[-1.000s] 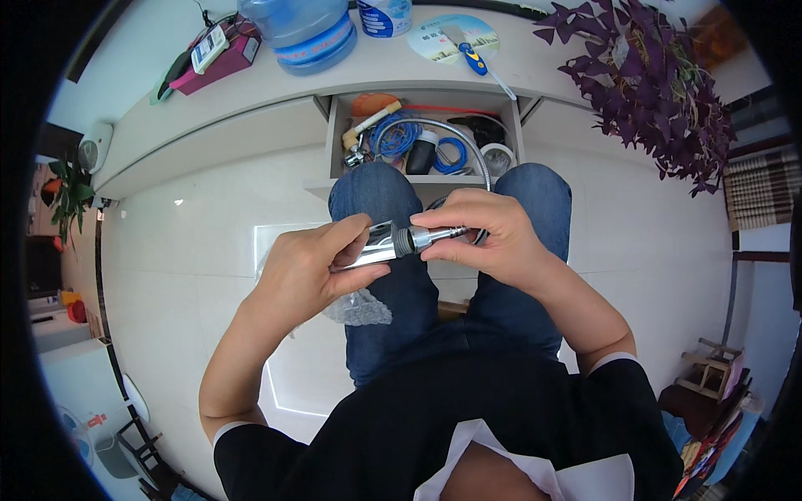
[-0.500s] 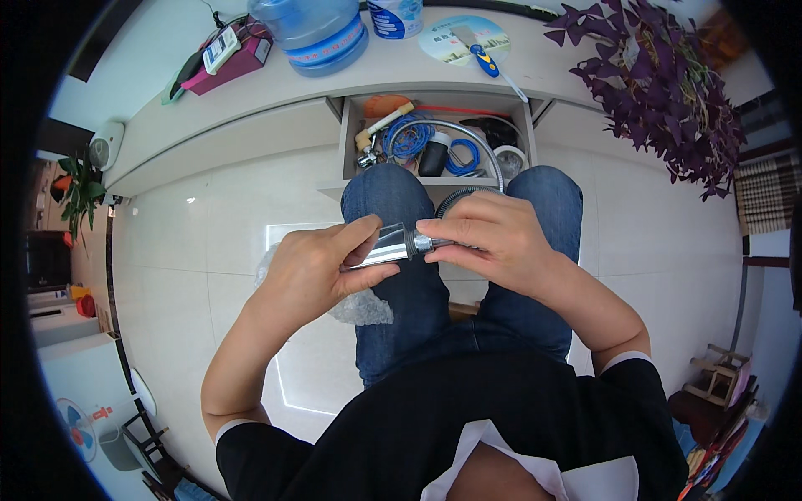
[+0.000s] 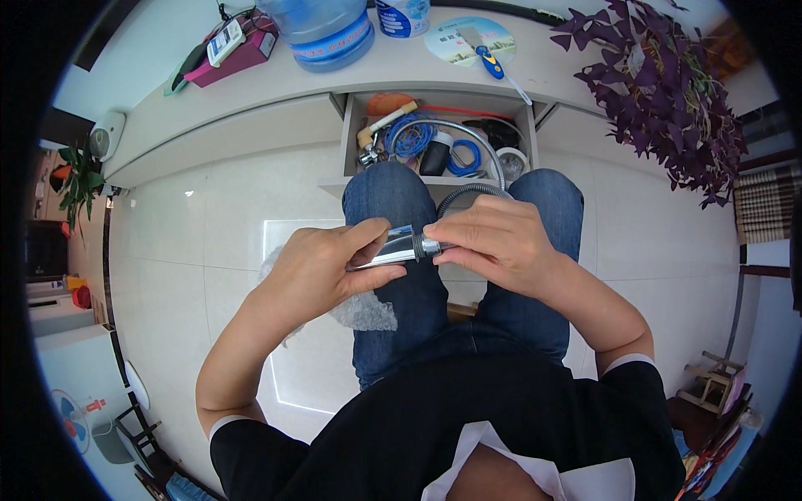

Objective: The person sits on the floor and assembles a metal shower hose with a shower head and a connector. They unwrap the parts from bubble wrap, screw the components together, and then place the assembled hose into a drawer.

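- Chrome shines on the tube (image 3: pixel 388 253), which is held over the left thigh (image 3: pixel 386 296) near the middle of the view; the clock directions below are read from it.
- At nine o'clock, the left hand (image 3: pixel 316 260) grips the tube between thumb and fingers, its back turned up.
- At three o'clock, the right hand (image 3: pixel 499 235) pinches the fitting (image 3: pixel 429 248) between thumb and fingertips, right at the tube's ringed end. Whether the two parts are screwed together I cannot tell.
- Grey and ribbed, the hose (image 3: pixel 468 189) shows beyond the right hand's knuckles at about one o'clock; a shiny length of it arches through the drawer.
- Near seven, clear crumpled wrap (image 3: pixel 372 314) shows below the left hand, partly hidden by the forearm.
- Just past twelve, the pulled-out drawer (image 3: pixel 355 125) holds blue cords (image 3: pixel 413 138) and a black bottle (image 3: pixel 436 155) with a pale cap.
- Farther out, on the counter (image 3: pixel 393 67): a pink box (image 3: pixel 242 63) near eleven, a blue jug (image 3: pixel 330 42) between eleven and twelve, a tub (image 3: pixel 403 17) at twelve, and a scraper (image 3: pixel 490 61) lying partly on a round mat (image 3: pixel 443 42) towards one.
- At two, a purple-leaved plant (image 3: pixel 660 108) spreads wide.
- At four, well apart, a wooden stool (image 3: pixel 710 380).
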Demonstrator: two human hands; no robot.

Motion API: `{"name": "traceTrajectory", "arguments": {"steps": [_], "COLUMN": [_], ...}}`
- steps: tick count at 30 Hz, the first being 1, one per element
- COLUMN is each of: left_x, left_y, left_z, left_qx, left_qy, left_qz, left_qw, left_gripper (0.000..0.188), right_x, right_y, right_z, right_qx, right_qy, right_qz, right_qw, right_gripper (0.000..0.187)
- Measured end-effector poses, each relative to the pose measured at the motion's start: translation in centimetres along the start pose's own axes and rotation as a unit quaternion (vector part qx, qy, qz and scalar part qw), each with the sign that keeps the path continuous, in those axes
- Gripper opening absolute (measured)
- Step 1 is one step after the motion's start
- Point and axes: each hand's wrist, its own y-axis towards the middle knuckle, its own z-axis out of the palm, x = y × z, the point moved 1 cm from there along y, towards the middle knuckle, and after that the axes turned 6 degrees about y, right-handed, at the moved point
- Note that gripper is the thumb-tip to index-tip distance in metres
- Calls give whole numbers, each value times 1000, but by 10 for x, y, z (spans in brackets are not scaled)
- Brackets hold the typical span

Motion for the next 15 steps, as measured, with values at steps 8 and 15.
{"name": "traceTrajectory", "arguments": {"steps": [8, 15], "left_x": [2, 3], "left_y": [2, 3], "left_z": [7, 12], "left_qx": [-23, -66], "left_qy": [51, 171], "left_qz": [15, 53], "left_qw": [998, 982], "left_gripper": [34, 36], "right_x": [-1, -10], "right_y": [-2, -4], "right_z": [-1, 4], "right_qx": [27, 58], "right_qy": [49, 276], "right_qz": [124, 372], "right_qw": [991, 884], "right_gripper": [28, 23]}}
